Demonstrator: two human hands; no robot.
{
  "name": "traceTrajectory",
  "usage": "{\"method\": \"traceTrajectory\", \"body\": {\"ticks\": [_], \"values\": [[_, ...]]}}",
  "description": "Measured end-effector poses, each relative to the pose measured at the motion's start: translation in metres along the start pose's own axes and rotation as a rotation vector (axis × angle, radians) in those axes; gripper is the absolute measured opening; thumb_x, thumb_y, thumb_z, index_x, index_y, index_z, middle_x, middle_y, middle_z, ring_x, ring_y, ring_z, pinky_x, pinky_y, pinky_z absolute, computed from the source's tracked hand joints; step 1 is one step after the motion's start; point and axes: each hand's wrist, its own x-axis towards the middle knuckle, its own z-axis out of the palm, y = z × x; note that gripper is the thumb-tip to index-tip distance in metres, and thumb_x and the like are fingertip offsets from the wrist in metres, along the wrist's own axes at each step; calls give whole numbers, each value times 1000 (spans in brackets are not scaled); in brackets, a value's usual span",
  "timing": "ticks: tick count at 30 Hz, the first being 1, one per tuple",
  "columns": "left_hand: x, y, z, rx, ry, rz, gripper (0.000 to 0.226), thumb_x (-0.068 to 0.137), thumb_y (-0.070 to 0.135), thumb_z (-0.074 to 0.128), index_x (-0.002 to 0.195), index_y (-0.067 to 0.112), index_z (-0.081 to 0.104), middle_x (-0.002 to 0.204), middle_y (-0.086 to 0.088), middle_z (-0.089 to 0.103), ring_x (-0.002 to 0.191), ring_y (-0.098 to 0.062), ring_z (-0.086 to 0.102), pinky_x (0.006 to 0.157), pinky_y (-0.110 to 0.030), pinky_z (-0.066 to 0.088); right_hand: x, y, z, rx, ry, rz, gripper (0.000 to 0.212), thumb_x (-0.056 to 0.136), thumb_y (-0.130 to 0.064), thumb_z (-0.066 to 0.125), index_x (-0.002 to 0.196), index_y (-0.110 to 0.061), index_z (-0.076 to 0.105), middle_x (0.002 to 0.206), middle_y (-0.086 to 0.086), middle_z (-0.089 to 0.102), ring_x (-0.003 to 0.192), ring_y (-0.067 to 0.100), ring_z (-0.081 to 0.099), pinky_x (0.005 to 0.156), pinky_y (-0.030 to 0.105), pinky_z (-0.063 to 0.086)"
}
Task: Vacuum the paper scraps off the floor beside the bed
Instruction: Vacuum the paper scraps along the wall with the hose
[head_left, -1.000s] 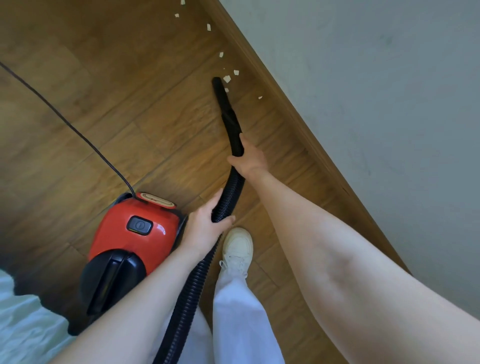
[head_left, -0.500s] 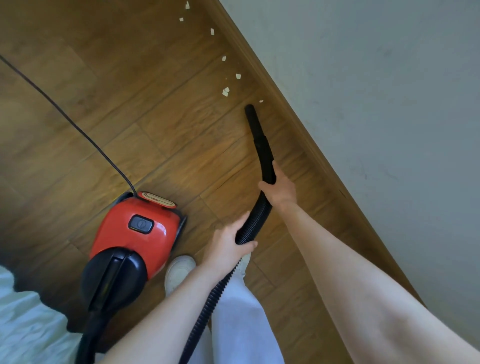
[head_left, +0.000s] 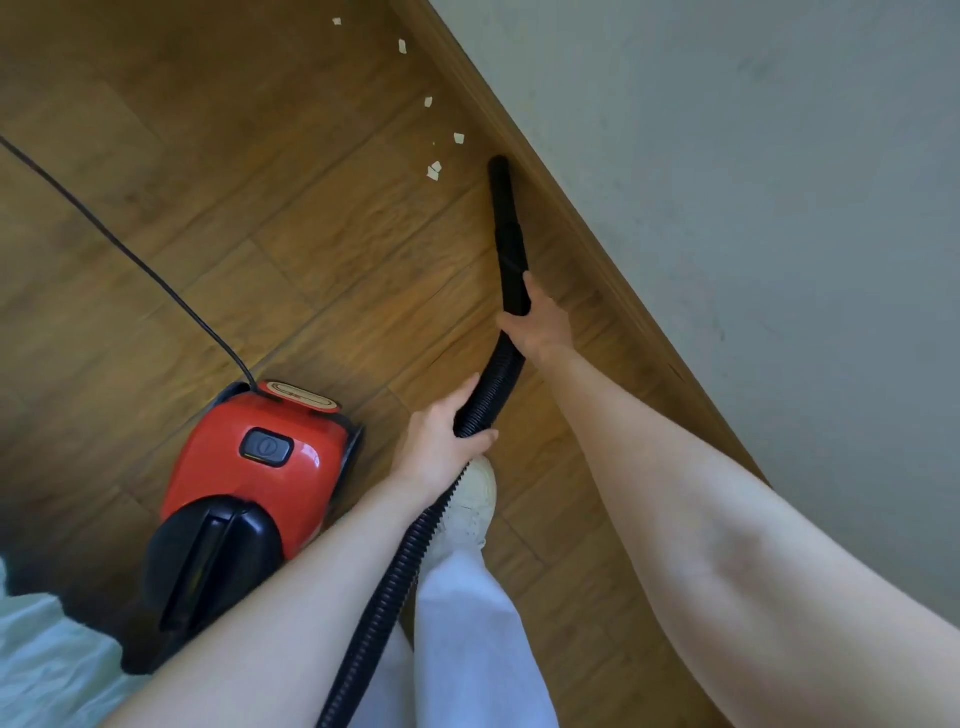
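Item: floor-cleaning in progress, head view. Right hand (head_left: 537, 325) wrapped round the rear of the black nozzle (head_left: 506, 228); left hand (head_left: 441, 436) gripping the ribbed hose (head_left: 491, 384) just behind it, the two hands near each other but apart. Change: half a second ago the nozzle tip lay short of the skirting board (head_left: 571, 218) and below the scraps; it now sits close against that board, ahead of the right hand, and the small speck that lay by the board is no longer to be seen, likely sucked up, though it may only be covered by the tip. A second ago the tip was among the scraps further left. Paper scraps (head_left: 434, 170): a pair just left of the tip, others strung further ahead of the hands along the floor (head_left: 291, 208), so the task reads as well short of done. Red vacuum body (head_left: 260, 467) with its cord (head_left: 130, 254) stands left of the left hand. Not determinable: whether the tip touches the floor; whether the motor runs; scraps beyond the top edge. Pale bedding (head_left: 47, 665) is cut off at the lower left corner; the hose end passes out of frame below.
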Motion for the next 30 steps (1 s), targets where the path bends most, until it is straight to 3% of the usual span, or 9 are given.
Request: {"method": "traceTrajectory", "body": {"ticks": [3, 6, 10, 16, 21, 25, 30], "values": [[5, 2, -21, -40, 37, -16, 70, 82, 26, 73, 140, 45, 38, 107, 12, 66, 80, -9, 64, 82, -30, 55, 10, -25, 12, -41, -15, -35, 80, 88, -30, 58, 153, -32, 13, 137, 2, 51, 110, 21, 57, 91, 37, 52], [11, 4, -45, -60, 55, -32, 69, 82, 23, 74, 140, 43, 40, 99, 11, 68, 66, -8, 63, 66, -26, 57, 17, -48, 22, -56, -35, -61, 79, 89, -29, 57, 153, -31, 13, 138, 2, 51, 112, 21, 57, 89, 33, 52], [10, 7, -59, -75, 41, -55, 68, 82, 21, 74, 138, 42, 42, 98, 13, 66, 63, -7, 63, 57, -19, 52, 14, -58, 28, -64, -5, -38, 76, 90, -30, 56, 153, -30, 14, 139, 4, 50, 113, 22, 56, 90, 35, 52], [-21, -3, -32, -84, -20, -92, 73, 78, 25, 77, 137, 47, 40, 105, 11, 68, 67, -2, 64, 67, -23, 55, -24, -20, 28, -101, 2, 11, 75, 92, -34, 55, 154, -31, 13, 134, 4, 54, 107, 20, 59, 81, 29, 51], [-50, -15, -10, -86, 51, -86, 69, 79, 28, 74, 135, 53, 40, 101, 12, 69, 85, -10, 67, 82, -33, 56, -41, -2, 33, -116, -11, -11, 75, 90, -34, 57, 153, -32, 16, 130, 3, 57, 102, 19, 60, 84, 34, 54], [-50, -22, -11, -100, 124, -96, 71, 80, 29, 75, 138, 48, 39, 103, 7, 69, 87, -13, 67, 83, -38, 55, -34, -16, 45, -158, -42, -41, 77, 91, -35, 58, 153, -32, 14, 132, 5, 56, 107, 21, 59, 88, 38, 53], [-20, -17, -40, -143, 167, -69, 71, 81, 27, 75, 142, 37, 40, 113, 12, 65, 91, -9, 67, 83, -25, 54, -7, -55, 52, -199, -57, -82, 76, 92, -33, 55, 154, -30, 12, 134, 7, 54, 111, 24, 57, 90, 34, 50]]}}
